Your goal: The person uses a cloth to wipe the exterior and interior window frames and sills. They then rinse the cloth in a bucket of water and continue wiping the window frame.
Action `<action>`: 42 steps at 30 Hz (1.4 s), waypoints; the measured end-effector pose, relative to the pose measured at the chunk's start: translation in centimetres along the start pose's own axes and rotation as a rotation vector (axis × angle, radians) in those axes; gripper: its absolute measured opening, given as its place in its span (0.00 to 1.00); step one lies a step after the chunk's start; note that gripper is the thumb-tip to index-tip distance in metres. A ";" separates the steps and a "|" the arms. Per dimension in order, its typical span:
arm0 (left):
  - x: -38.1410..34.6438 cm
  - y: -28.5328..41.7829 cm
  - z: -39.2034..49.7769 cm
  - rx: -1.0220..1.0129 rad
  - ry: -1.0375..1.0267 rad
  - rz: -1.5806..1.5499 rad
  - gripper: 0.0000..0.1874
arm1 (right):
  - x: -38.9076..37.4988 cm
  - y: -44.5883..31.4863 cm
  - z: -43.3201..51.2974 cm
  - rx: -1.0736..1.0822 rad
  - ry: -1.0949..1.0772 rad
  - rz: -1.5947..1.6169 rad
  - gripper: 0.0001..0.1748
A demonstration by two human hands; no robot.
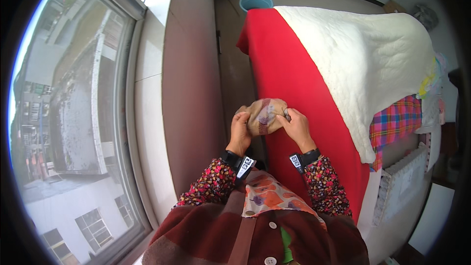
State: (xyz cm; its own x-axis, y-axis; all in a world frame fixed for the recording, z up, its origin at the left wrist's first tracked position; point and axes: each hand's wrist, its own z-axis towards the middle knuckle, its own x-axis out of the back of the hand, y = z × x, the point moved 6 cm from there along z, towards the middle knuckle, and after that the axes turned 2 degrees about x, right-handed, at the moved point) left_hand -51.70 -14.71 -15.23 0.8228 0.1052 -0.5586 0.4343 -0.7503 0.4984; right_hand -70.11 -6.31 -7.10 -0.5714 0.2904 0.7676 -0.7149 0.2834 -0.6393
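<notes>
Between my two hands a tan cloth item point(270, 112) with a dark reddish-brown patterned band is held up, bunched and slightly blurred; its exact kind I cannot tell. My left hand point(241, 130) pinches its left edge between thumb and fingers. At its right edge, my right hand point(297, 127) grips the cloth in the same way. Behind and to the right lies a red blanket point(301, 77) spread over a bed, partly covered by a thick cream-white quilt or batting point(368, 51).
A window point(73, 92) and its pale sill point(149, 66) run along the left, beside a brownish panel point(191, 81). A blue basin point(256, 1) stands on the floor beyond the bed. Plaid fabric point(397, 121) shows under the quilt; a pale box-like object point(401, 184) is at the right.
</notes>
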 end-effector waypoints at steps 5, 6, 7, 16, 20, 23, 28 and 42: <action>-0.3 -2.1 2.9 0.162 0.017 0.011 0.09 | -2.2 8.0 -1.3 -0.265 -0.014 -0.058 0.25; 0.1 -1.8 3.1 0.196 0.035 0.005 0.11 | -3.5 9.9 -2.2 -0.418 -0.115 -0.001 0.26; 0.3 -1.3 3.3 0.224 0.024 -0.016 0.12 | -4.5 11.6 -3.1 -0.572 -0.194 0.032 0.26; 3.2 1.1 4.1 0.189 0.114 -0.146 0.15 | -6.2 11.0 -5.2 -0.497 -0.379 -0.175 0.23; 3.3 1.8 6.7 0.103 0.165 -0.078 0.15 | -4.8 6.1 -7.1 -0.408 -0.254 0.035 0.17; 2.4 3.0 8.1 0.033 0.145 0.027 0.18 | -2.7 3.8 -10.1 -0.403 -0.174 0.183 0.15; -2.9 6.9 9.4 -0.223 0.166 0.136 0.22 | 3.3 4.1 -16.1 -0.512 0.079 0.373 0.11; -28.7 24.4 24.1 -0.622 -0.290 0.230 0.13 | 5.1 4.7 -7.5 -0.794 0.599 0.641 0.06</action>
State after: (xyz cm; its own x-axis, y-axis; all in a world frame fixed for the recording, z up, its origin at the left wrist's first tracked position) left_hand -73.49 -51.75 -3.02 0.8253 -0.2526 -0.5050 0.4614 -0.2136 0.8611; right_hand -73.38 3.33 -6.49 -0.3035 0.9084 0.2877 0.2045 0.3570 -0.9114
